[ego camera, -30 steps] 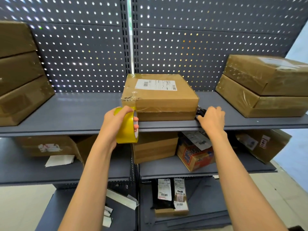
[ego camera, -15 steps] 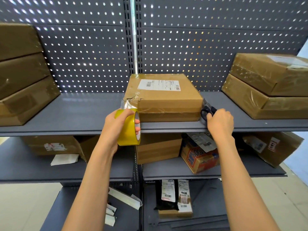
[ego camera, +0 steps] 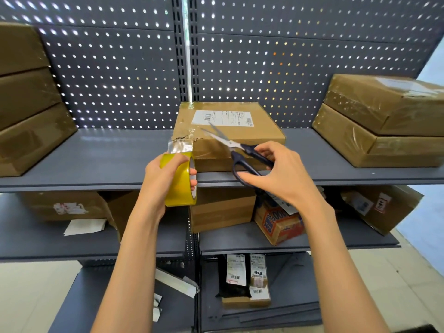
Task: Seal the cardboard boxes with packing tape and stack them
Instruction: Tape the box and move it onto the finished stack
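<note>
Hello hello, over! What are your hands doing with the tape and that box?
Left hand grips tape roll, strip stuck to box. Right hand holds open scissors near strip. Nothing blocking.

The orange-printed carton (ego camera: pixel 276 223) on the middle shelf shows inverted digits resembling "000"; every shipping label is too small to read.

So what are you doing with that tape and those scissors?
A person is taping a brown cardboard box on the grey metal shelf. The left hand grips a yellow roll of packing tape, with a strip stretched to the box's corner. The right hand holds dark-handled scissors, blades open, apparently ready to cut.
</note>
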A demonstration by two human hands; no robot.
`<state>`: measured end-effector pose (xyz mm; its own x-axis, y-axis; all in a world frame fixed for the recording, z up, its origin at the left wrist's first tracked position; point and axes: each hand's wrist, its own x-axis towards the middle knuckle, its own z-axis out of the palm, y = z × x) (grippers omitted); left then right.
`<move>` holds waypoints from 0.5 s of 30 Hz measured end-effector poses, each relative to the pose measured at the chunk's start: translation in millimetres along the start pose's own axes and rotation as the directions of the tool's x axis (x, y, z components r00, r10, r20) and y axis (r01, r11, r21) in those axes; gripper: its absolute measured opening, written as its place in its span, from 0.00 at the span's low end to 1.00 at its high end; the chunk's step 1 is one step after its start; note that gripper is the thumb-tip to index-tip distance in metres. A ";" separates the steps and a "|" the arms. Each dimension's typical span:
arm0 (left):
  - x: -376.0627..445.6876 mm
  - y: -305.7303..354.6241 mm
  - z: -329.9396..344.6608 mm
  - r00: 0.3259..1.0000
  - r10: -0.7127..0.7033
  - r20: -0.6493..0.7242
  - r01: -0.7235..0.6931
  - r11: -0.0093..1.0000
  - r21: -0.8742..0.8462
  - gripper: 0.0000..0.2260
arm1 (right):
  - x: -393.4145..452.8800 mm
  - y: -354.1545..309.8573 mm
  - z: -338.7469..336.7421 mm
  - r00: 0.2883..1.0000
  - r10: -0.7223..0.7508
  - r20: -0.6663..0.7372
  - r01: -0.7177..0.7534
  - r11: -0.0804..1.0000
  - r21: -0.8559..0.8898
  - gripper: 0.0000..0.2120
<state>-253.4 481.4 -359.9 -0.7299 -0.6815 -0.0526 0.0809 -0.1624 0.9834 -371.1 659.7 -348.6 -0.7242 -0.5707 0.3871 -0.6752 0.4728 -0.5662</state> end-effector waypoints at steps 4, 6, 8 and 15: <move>-0.1 0.0 -0.1 1.000 0.002 -0.002 -0.002 1.000 0.006 0.03 | -4.2 -5.8 1.1 0.990 -0.024 0.135 0.026 1.000 -0.007 0.28; -0.6 0.4 -0.4 1.000 0.000 0.003 0.000 1.000 -0.001 0.02 | -5.5 -3.7 -1.8 0.984 -0.001 0.180 0.003 1.000 -0.014 0.27; -0.9 0.2 -1.4 1.000 0.002 0.007 -0.001 1.000 -0.005 0.01 | -5.8 -1.2 -5.9 0.974 0.027 0.224 -0.023 1.000 -0.019 0.25; -1.3 0.5 -3.8 1.000 -0.002 0.026 0.003 1.000 -0.015 0.01 | 2.2 1.6 -10.5 0.933 0.095 0.348 -0.112 0.993 0.029 0.21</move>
<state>-249.9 479.5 -360.0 -0.7474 -0.6625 -0.0502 0.0889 -0.1747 0.9806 -375.3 666.3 -341.0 -0.6907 -0.7211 0.0540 -0.5855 0.5139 -0.6270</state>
